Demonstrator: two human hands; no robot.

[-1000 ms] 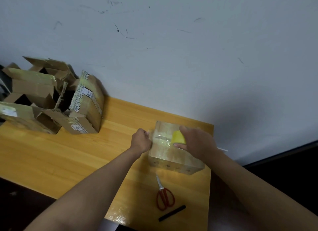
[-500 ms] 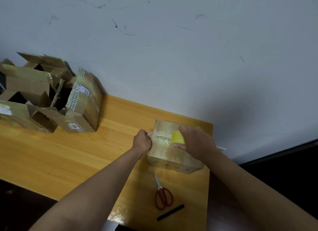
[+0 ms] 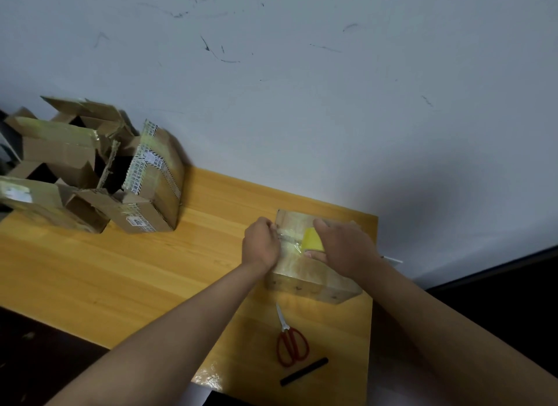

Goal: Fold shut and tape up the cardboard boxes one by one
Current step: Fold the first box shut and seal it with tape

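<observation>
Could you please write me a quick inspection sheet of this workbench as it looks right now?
Surface: wooden table, glossy glare at its near edge.
Job's things: closed cardboard box at the right end, clear tape strip across its top; yellow tape roll on it; open boxes piled at far left.
Clutter: red-handled scissors and a black stick near the front edge.
Hands: left hand pinches the tape end at the box's left edge; right hand grips the roll.
Cables: nothing seen.
Surroundings: scuffed white wall behind; dark floor to the right.
</observation>
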